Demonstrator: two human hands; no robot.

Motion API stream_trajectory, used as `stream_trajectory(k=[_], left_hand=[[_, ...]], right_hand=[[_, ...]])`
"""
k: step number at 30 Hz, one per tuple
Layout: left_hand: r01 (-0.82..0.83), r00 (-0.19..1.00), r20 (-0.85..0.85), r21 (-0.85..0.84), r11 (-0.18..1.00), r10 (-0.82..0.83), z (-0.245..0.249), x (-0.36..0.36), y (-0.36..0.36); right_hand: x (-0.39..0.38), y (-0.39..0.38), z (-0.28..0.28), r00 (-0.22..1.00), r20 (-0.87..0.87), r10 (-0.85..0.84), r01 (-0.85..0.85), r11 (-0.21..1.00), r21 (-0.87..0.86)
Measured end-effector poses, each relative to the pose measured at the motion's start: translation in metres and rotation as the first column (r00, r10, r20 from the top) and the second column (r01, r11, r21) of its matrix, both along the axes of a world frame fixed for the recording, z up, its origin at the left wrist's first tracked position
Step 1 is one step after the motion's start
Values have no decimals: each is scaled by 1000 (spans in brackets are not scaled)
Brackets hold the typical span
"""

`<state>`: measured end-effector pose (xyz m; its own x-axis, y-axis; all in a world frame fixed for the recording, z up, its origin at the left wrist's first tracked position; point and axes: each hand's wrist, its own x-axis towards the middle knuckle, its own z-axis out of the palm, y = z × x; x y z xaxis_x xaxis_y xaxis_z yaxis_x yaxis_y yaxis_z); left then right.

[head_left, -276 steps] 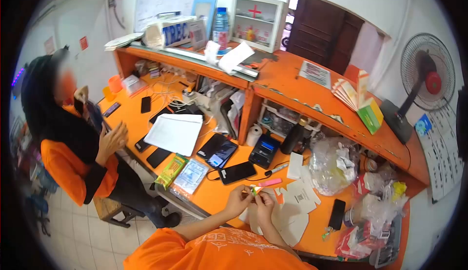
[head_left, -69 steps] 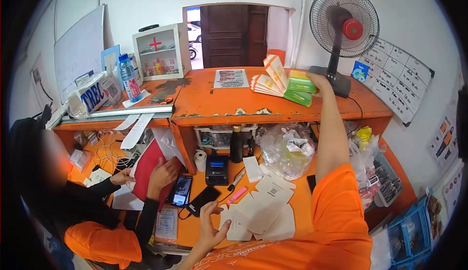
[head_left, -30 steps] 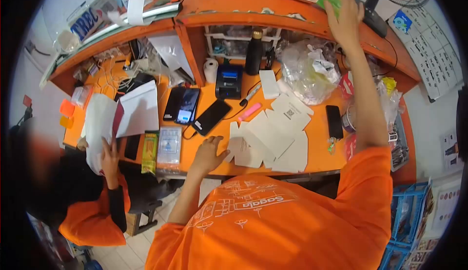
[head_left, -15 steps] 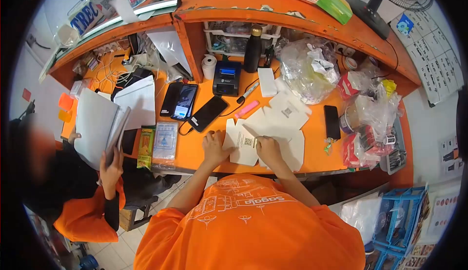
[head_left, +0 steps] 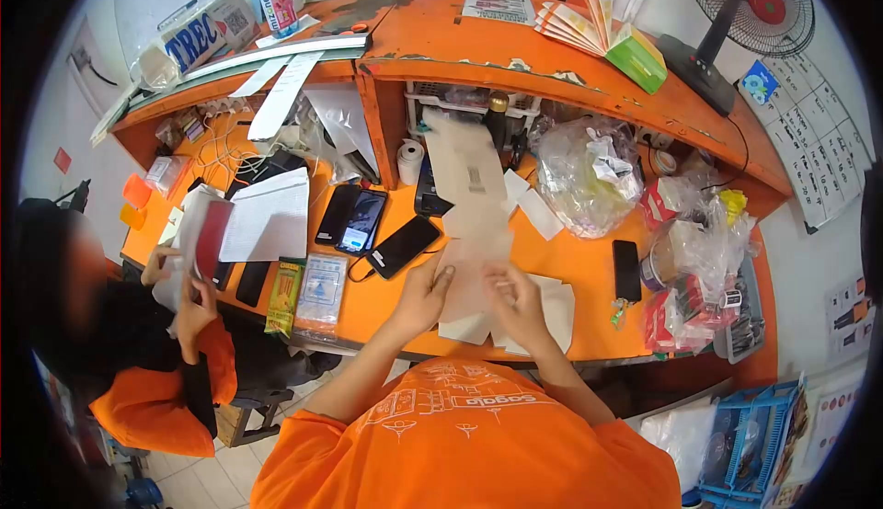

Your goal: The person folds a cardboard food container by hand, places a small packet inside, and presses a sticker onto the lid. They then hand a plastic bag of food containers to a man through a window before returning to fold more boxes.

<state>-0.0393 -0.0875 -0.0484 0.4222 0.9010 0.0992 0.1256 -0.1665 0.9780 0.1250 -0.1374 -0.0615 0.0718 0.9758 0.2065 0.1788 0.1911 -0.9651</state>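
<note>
A flat off-white cardboard box blank (head_left: 469, 173) is lifted off the desk and tilted, its far end standing up in front of the receipt printer. Motion smears it, and a small printed block shows on its upper panel. My left hand (head_left: 423, 297) grips its left edge, thumb on top. At the right edge my right hand (head_left: 517, 305) has its curled fingers against the card, slightly blurred. Under and beside my right hand lie more off-white cardboard pieces (head_left: 556, 316) on the orange desk.
Left of my hands are a black phone (head_left: 403, 244), a lit phone (head_left: 362, 221) and a green snack pack (head_left: 285, 296). A plastic bag (head_left: 589, 178) and another phone (head_left: 626, 270) are on the right. A co-worker (head_left: 166, 343) handles papers at far left.
The cardboard blank has come up off the desk between my hands, its far end raised. My fingers have gone from pressing on it to its edges. The co-worker's papers have shifted, and the view has tilted up.
</note>
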Motion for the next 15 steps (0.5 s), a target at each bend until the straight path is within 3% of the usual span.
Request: stream_trajectory(k=[1, 2, 3, 4, 5, 6, 8, 9, 11, 12, 13, 15], left_hand=[[-105, 988, -85, 258, 960, 131, 7, 3, -5], [-142, 981, -54, 446, 884, 185, 6, 5, -7], [-138, 982, -55, 446, 884, 181, 6, 4, -7], [-88, 953, -160, 671, 737, 259, 6, 2, -6], [4, 904, -234, 841, 541, 358, 6, 1, -5], [14, 862, -262, 868, 497, 433, 2, 0, -9], [-71, 867, -188, 871, 487, 461, 1, 0, -12], [-158, 863, -111, 868, 472, 493, 1, 0, -13], [-166, 841, -127, 864, 475, 526, 8, 2, -18], [-306, 908, -38, 623, 720, 418, 8, 5, -21], [-352, 936, 96, 296, 888, 339, 7, 7, -23], [-369, 928, 51, 275, 888, 370, -23, 7, -15]], right_hand=[[-1, 4, 12, 1000, 0, -5, 5, 1000, 0], [-6, 6, 30, 971, -239, -6, 10, 1000, 15], [-12, 8, 41, 885, -465, -3, 19, 999, 31], [-18, 10, 43, 863, -506, -7, 34, 998, 44], [-8, 9, 27, 949, -314, -11, -11, 998, -70], [-13, 9, 34, 968, -238, -83, 69, 995, -68], [-21, 9, 41, 975, -161, -153, 144, 987, -67], [-24, 10, 41, 946, -235, -222, 200, 973, -114], [-27, 12, 39, 911, -303, -281, 239, 956, -169], [-28, 14, 35, 944, -191, -270, 275, 961, -2], [-28, 15, 32, 958, -76, -276, 285, 944, 168], [-28, 20, 26, 969, -9, -247, 241, 936, 255]])
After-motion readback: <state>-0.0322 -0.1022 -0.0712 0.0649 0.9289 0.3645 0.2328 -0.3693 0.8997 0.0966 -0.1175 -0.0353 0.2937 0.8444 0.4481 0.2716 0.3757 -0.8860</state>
